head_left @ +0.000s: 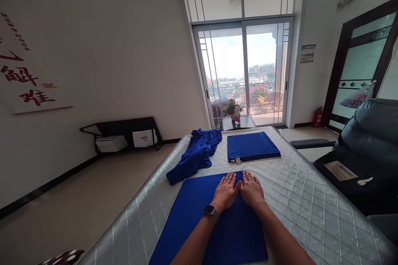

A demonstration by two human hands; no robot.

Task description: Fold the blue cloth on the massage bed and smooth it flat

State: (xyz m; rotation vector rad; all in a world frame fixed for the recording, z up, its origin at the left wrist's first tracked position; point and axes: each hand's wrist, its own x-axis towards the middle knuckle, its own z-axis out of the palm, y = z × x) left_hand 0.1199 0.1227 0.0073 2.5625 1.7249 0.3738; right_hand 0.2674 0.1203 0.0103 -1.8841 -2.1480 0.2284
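Note:
A blue cloth (192, 219) lies spread flat on the quilted silver mattress (301, 194), nearest to me. My left hand (226, 192) rests on the cloth near its far edge, palm down and fingers stretched out, with a watch on the wrist. Right beside it, my right hand (251, 188) lies flat on the cloth's far right part, the thumbs close together. Beyond the hands sits a neatly folded blue cloth (252, 145) with a small white tag. To its left is a crumpled blue cloth (199, 153).
A small table (247, 122) with a bottle (237, 115) and a plant stands past the mattress's far edge. A black armchair (370, 140) is at the right. A black rack (124, 128) with a white box stands by the left wall.

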